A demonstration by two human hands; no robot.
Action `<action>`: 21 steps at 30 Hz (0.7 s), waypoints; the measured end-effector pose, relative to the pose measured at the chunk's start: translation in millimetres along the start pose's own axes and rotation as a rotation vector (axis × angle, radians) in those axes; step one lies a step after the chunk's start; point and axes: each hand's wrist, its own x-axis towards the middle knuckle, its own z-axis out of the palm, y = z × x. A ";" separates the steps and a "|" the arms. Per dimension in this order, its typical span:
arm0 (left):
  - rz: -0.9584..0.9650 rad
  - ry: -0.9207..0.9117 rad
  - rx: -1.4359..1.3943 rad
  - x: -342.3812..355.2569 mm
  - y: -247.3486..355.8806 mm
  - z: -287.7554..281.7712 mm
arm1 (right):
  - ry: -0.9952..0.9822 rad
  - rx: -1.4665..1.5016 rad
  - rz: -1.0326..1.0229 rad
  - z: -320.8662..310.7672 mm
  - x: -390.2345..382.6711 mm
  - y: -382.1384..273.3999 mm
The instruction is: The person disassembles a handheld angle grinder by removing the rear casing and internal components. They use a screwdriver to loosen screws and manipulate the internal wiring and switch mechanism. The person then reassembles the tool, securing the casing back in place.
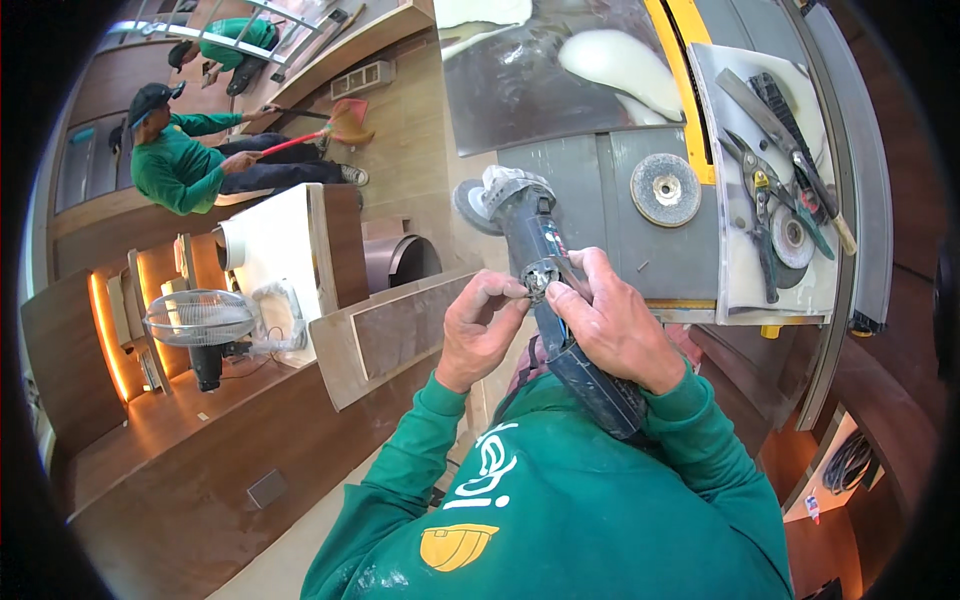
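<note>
An angle grinder [535, 225] lies slantwise before my body, its head toward the grey worktable and its rear end against my shirt. Its dusty grey gear head carries a round disc [476, 206] on the left side. Midway along, the casing is parted and metal inner parts [541, 276] show; the black rear housing [590, 385] sits below this gap. My right hand [625, 325] is closed around the grinder beside the gap, thumb at the inner parts. At the gap's left edge my left hand [483, 330] pinches thumb and finger together; whatever is between them is too small to name.
On the grey worktable [590, 165] lie an abrasive disc [665, 190] and a dark sheet [540, 85]. A white board [735, 270] at right bears snips [762, 190] and several other tools. A fan [203, 318] stands left. One person [180, 160] holds a red-handled tool; another [235, 45] crouches behind.
</note>
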 end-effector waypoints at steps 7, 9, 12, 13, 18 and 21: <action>0.148 -0.080 0.213 10.7 6.6 -7.5 | -0.006 -0.004 0.019 -2.0 0.7 0.8; 0.238 -0.131 0.314 18.9 13.5 -10.7 | 0.005 -0.014 0.011 -1.8 1.1 4.2; 0.344 -0.231 0.463 28.3 20.6 -16.1 | 0.015 -0.057 0.032 -2.1 1.3 4.2; 0.370 -0.243 0.493 30.5 23.0 -17.3 | 0.016 -0.078 0.044 -2.4 1.2 3.0; 0.441 -0.278 0.615 36.0 32.4 -17.6 | 0.042 -0.082 0.082 -0.6 2.1 -0.5; -0.093 -0.109 0.098 28.8 27.7 -4.8 | 0.051 -0.119 0.079 2.4 1.8 0.2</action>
